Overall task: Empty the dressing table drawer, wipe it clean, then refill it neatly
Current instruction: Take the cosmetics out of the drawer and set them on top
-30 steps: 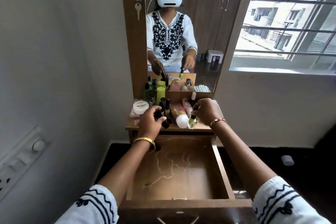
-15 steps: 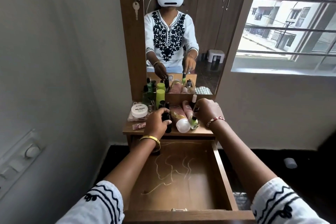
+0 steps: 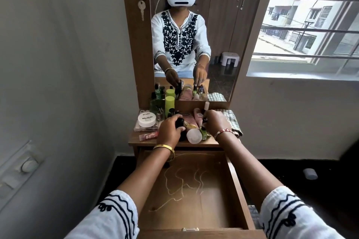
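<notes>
Currently, item: drawer [image 3: 194, 200], pulled out below me, holding nothing but pale streaks. Left hand [image 3: 170, 132] grasps a dark bottle [image 3: 179, 122]; right hand [image 3: 215, 123] pinches a green polish bottle [image 3: 204, 133] on the tabletop [image 3: 136, 140]. Handling note: lift both upright, clear the white-capped tube [image 3: 192, 133] between them.

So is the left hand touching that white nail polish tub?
Apart. The head view shows tabletop between the left hand and the white nail polish tub.

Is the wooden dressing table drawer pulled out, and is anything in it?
Pulled out and empty: the wooden drawer shows only its bare, streaked bottom.
</notes>
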### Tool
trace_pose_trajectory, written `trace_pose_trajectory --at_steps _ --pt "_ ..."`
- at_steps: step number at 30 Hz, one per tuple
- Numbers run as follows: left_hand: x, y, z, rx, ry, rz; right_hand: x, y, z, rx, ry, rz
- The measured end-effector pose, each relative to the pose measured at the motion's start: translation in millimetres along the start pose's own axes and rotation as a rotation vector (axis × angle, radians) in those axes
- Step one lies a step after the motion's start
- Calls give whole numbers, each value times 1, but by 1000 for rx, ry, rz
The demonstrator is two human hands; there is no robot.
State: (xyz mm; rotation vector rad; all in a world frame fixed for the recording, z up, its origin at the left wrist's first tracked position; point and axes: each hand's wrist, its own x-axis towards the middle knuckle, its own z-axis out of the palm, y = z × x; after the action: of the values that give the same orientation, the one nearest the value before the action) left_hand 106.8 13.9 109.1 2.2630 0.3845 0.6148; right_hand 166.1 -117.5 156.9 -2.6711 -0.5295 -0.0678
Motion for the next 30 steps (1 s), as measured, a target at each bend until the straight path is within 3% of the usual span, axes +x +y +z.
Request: trace_pose_trajectory --at_steps 10,16,19,23,30 --pt "-9 -8 -2 -38 -21 -60 -4 -4 -5 2 59 -32" --pt "-28 -10 -16 -205 53 -91 -24 -18 -3 106 148 -97" --pt "-50 -17 -28 -272 148 -138 -41 -24 15 162 90 -118" --pt "-85 -46 -32 -339 240 -340 -65 -32 54 167 -90 -152" --pt "-117 -83 -28 -289 244 -481 -86 -43 106 67 -383 -45"
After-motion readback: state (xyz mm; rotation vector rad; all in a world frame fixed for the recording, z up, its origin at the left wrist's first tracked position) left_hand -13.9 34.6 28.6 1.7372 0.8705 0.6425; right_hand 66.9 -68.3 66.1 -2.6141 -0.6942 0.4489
